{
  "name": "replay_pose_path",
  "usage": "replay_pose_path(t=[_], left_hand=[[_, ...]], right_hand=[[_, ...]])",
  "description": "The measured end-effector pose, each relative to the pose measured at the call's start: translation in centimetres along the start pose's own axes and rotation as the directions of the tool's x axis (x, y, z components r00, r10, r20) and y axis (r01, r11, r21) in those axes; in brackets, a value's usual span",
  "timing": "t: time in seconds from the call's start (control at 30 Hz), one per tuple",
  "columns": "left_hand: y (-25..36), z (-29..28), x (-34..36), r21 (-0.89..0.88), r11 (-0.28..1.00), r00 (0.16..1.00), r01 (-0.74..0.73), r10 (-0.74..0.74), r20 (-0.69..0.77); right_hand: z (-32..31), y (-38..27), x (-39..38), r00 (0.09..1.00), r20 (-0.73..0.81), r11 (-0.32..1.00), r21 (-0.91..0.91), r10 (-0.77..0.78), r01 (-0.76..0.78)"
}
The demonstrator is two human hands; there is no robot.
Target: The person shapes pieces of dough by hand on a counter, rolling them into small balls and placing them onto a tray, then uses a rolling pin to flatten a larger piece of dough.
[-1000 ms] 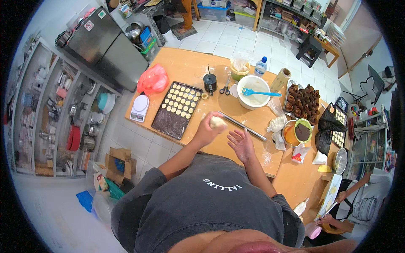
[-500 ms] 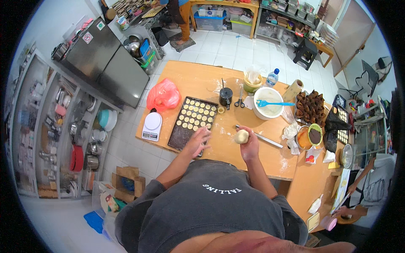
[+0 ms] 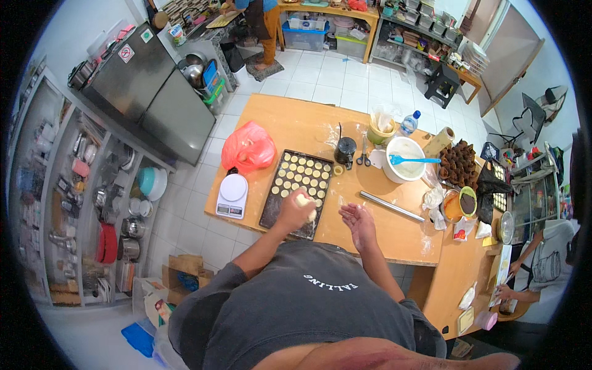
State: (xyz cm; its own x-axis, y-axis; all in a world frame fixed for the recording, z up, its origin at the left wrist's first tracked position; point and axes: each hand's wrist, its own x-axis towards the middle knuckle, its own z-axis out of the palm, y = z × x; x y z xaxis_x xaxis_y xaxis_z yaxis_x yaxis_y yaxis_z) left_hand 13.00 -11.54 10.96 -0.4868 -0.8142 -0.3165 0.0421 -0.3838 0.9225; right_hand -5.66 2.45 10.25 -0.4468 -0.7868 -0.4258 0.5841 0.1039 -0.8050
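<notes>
My left hand is closed around a lump of pale dough, over the near part of a dark baking tray. Rows of small round pale dough pieces cover the tray's far part. My right hand holds nothing; its fingers are spread, palm turned toward the left hand, above the wooden table. Beyond it lies a metal rolling rod, slanting to the right. A small ring-shaped cutter sits by the tray's far right side.
Left of the tray are a white kitchen scale and a pink plastic bag. A black chopper-like appliance, scissors and a white bowl with a blue spatula stand farther back. A co-worker's hand shows at right.
The dough lump has passed from my right hand to my left, which has closed on it. My right hand has opened and lowered slightly. The view has shifted a little.
</notes>
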Motion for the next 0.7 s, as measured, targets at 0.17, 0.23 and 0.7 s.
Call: replay_pose_path(t=[0.17,0.23,0.7], left_hand=[[8.6,4.6,-5.1,0.535,0.515,0.741,-0.669,0.405,0.535],[9.4,4.5,-5.8,0.562,0.424,0.703,-0.711,0.458,0.544],[-4.3,10.9,-1.4,-0.256,0.803,0.829,0.538,-0.449,0.333]], right_hand=[[2.0,1.1,-0.5,0.938,0.220,0.834,0.434,0.268,-0.340],[4.0,-0.8,-1.9,0.937,0.249,0.725,0.594,0.246,-0.348],[-5.7,-7.6,-2.3,0.970,0.176,0.901,-0.374,-0.165,0.221]])
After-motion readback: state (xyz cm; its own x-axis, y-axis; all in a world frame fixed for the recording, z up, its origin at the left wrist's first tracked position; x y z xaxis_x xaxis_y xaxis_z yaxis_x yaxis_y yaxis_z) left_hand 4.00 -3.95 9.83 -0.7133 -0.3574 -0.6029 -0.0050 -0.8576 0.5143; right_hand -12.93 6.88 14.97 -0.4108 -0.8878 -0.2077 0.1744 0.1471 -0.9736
